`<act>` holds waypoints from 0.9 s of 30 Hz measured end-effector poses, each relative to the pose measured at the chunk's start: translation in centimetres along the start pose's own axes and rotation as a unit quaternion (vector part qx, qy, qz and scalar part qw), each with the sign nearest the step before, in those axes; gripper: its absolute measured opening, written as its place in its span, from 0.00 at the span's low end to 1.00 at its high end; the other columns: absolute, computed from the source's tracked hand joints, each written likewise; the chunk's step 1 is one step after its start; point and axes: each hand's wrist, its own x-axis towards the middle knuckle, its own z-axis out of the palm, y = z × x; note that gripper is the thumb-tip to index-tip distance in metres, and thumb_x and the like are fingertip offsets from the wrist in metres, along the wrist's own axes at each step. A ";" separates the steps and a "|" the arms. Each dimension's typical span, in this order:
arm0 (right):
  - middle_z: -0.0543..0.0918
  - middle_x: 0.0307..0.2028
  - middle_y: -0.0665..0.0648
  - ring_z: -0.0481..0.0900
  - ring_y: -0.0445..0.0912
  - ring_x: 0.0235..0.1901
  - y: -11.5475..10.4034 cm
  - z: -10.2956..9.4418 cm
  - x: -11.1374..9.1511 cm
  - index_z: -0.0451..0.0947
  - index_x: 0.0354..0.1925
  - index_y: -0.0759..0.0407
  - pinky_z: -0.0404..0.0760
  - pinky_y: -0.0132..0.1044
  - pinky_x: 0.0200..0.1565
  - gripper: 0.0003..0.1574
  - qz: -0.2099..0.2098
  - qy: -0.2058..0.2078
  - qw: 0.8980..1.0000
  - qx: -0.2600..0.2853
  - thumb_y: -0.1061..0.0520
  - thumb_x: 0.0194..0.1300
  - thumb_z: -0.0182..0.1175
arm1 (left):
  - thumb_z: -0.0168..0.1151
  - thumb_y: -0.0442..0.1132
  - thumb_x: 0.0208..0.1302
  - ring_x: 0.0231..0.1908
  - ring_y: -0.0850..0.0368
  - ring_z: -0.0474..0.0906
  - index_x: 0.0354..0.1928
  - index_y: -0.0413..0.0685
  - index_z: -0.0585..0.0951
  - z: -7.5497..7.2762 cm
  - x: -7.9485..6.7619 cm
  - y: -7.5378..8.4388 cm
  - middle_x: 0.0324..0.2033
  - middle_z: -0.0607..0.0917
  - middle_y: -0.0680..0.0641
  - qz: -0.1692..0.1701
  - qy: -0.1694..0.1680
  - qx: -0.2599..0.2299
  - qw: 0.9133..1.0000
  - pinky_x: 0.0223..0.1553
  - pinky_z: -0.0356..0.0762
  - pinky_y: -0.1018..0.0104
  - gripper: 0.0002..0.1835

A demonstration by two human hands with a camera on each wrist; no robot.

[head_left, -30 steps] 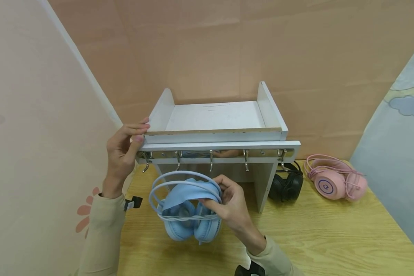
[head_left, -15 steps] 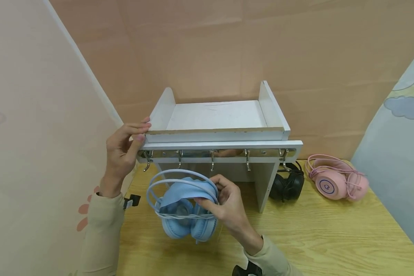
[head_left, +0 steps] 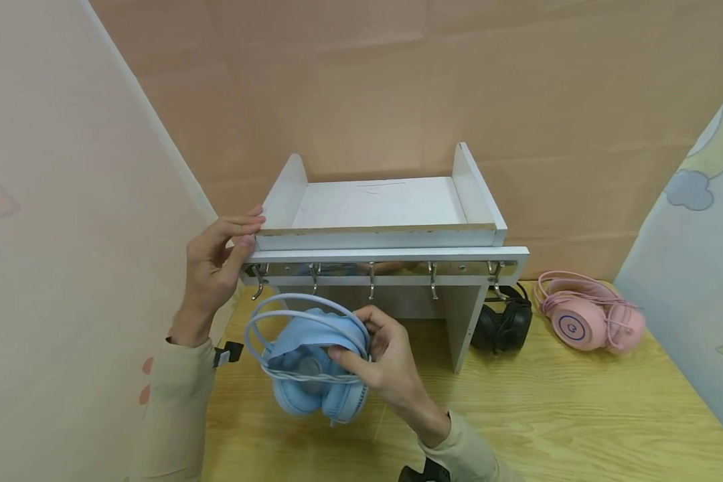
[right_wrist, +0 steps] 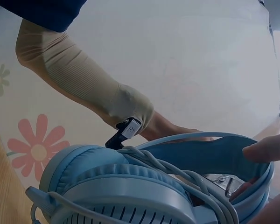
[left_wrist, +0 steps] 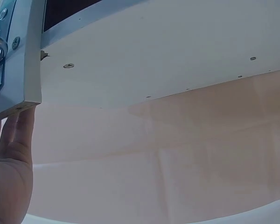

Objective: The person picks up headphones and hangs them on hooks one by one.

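In the head view my right hand (head_left: 391, 365) pinches the headband of light blue headphones (head_left: 313, 335), thumb inside the band and fingers outside. They hang below and in front of the hook rail (head_left: 343, 269), ear cups down, with their cable wound across the band. In the right wrist view the ear cups (right_wrist: 126, 193) fill the bottom. My left hand (head_left: 217, 268) grips the left end of the white shelf (head_left: 373, 239). Its fingers reach over the top while the thumb lies at the front. The left wrist view shows fingers (left_wrist: 23, 128) behind the board's end.
Several metal hooks (head_left: 371, 281) line the shelf's front. Black headphones (head_left: 506, 325) hang or rest at the rightmost hook; which one cannot be told. Pink headphones (head_left: 590, 314) lie on the wooden table (head_left: 554, 415) at the right. A wall (head_left: 84, 241) stands close on the left.
My right hand has carried the light blue headphones a little to the left, toward the leftmost hooks. The left hand keeps its grip on the shelf's end.
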 end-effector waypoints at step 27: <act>0.84 0.41 0.64 0.81 0.45 0.39 1.1 1.1 1.0 0.76 0.50 0.74 0.83 0.29 0.45 0.20 0.000 -0.007 1.000 -0.002 0.73 0.57 0.59 | 0.58 0.18 0.71 0.67 0.43 0.83 0.48 0.18 0.82 0.0 -0.1 0.0 0.52 0.90 0.41 -0.007 0.002 -0.016 1.000 0.58 0.88 0.62 0.09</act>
